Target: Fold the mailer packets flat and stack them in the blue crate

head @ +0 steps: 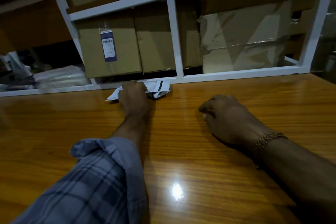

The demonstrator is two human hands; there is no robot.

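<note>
A crumpled white mailer packet (pixel 160 88) lies at the far edge of the wooden table (pixel 72 118), against the white shelf frame. My left hand (pixel 133 97) reaches out over it, fingers curled round its left part. My right hand (pixel 225 116) rests on the table to the right, fingers loosely curled, holding nothing. No blue crate is in view.
A white metal shelf frame (pixel 174 38) stands right behind the table, packed with cardboard boxes (pixel 127 45); one carries a blue barcode tag (pixel 108 45). Clear plastic bags (pixel 60 78) lie on a lower shelf at the left. A lamp glare (pixel 176 191) shines on the table.
</note>
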